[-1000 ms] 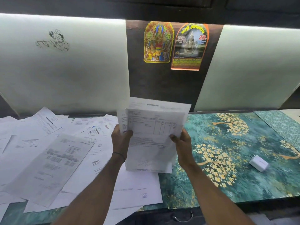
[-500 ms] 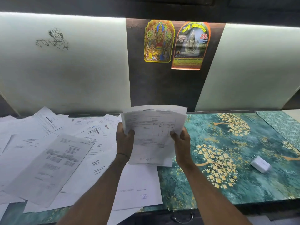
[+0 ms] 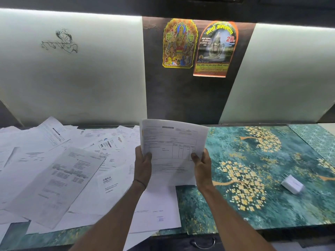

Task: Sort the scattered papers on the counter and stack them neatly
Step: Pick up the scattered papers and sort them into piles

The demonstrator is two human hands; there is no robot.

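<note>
Obs: left hand (image 3: 143,166) and right hand (image 3: 202,167) are each gripping one side edge of the sheaf (image 3: 172,142) of printed forms, thumbs pressing on the front sheet, fingers curling behind. The sheaf is standing nearly upright over the middle of the counter (image 3: 253,178), its top edge bowing. I cannot tell whether its lower edge is touching the loose sheet beneath. The scattered papers (image 3: 54,174) are overlapping across the left half of the counter, some overhanging the near edge. A white charger plug (image 3: 292,184) is lying well apart on the right.

Risks (judgement):
- The grip is sitting low on the sheaf, so the unsupported top is likely bending further and inner sheets could be sliding out of line.
- Squaring the sheaf on top of loose paper instead of bare counter could be skewing the edges or dragging that sheet along.
- Any sweep of a forearm could be pushing the overhanging sheets off the near edge.

Change vs one second earlier: the sheets were stepped, a back one standing clearly higher and to the right; now the top edges are nearly lining up, and the sheaf is sitting lower in the hands
</note>
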